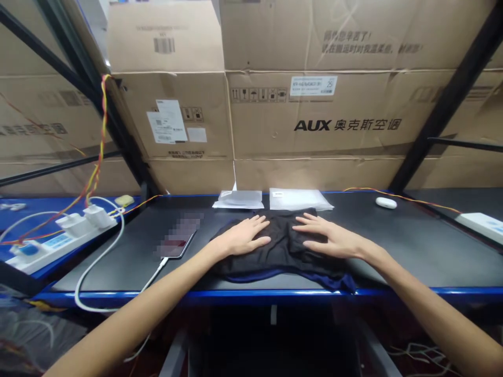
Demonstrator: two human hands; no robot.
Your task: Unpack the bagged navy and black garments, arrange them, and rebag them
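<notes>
A black cloth garment [279, 248] with a dark blue edge lies spread and wrinkled on the dark tabletop, its near side reaching the table's front edge. On its left part my left hand [245, 235] rests flat, fingers stretched out. My right hand [328, 235] lies on the right part with its fingers apart. Neither hand grips the cloth. Which kind of garment it is I cannot make out. Just behind it are two flat plastic packets, a left one [238, 199] and a right one [301, 199].
Left of the cloth lies a phone [183, 243] on a white charging cable [80, 277]. A power strip [58, 243] with plugs is at far left, another strip [483, 225] at far right. A small white case [385, 202] sits back right. Cardboard [267, 141] walls the back.
</notes>
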